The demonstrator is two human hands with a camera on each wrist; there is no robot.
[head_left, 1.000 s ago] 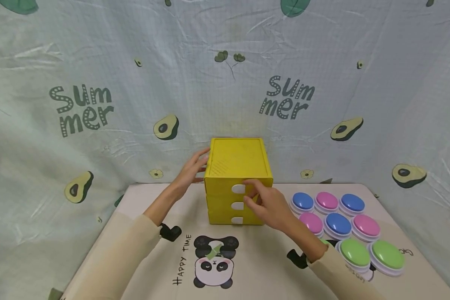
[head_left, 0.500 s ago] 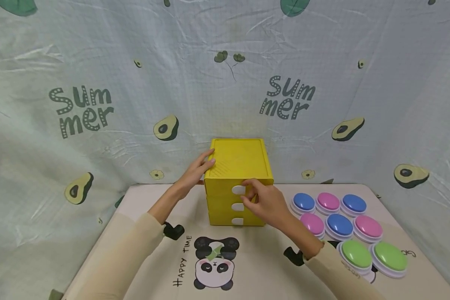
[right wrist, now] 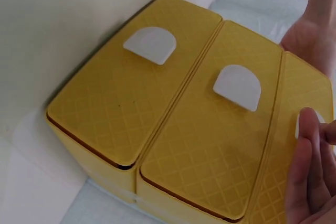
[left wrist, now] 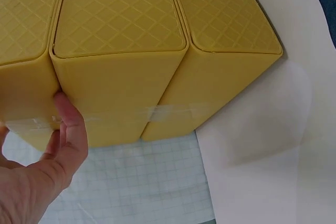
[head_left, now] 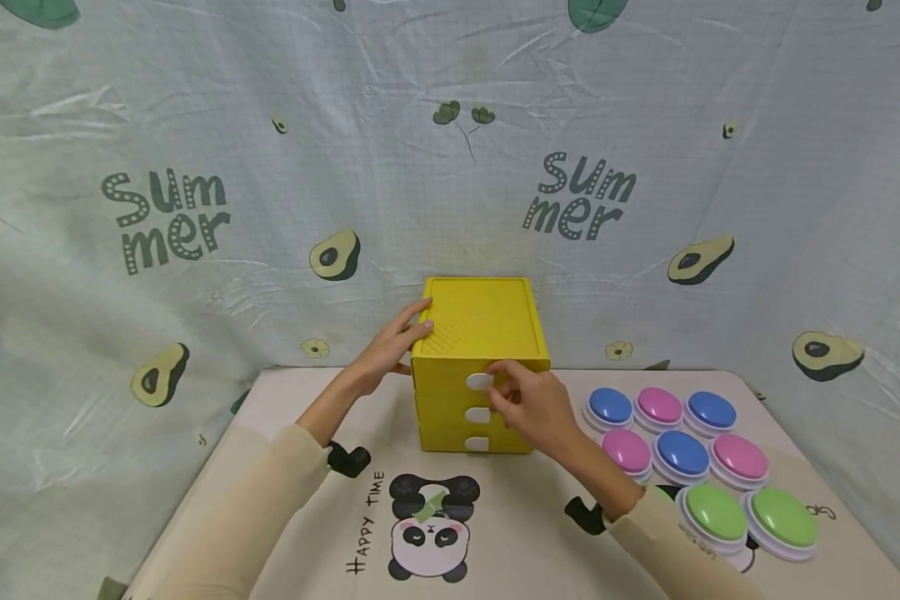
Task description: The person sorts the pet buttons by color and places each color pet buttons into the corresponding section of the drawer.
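Observation:
A yellow box of stacked drawers (head_left: 482,321) stands at the back of the table, with white pull tabs down its front. My left hand (head_left: 382,352) rests against its left side, fingertips lying over the top edge. In the left wrist view, a finger of that left hand (left wrist: 58,153) presses the side near a drawer seam. At the top drawer, my right hand (head_left: 538,408) pinches the white tab (head_left: 477,382) with curled fingers. The right wrist view shows the middle tab (right wrist: 239,87) and bottom tab (right wrist: 152,44) untouched; the fingers partly cover the top one. All drawers sit closed.
Several round buttons, such as a blue one (head_left: 682,452), a pink one (head_left: 740,457) and a green one (head_left: 716,510), stand in rows at the right. A printed curtain (head_left: 450,192) hangs right behind the box. The table cover (head_left: 525,533) carries a panda print.
My left hand has moved slightly right, its fingertips coming from beside the box onto its top edge. My right hand's fingers have closed in at the top tab.

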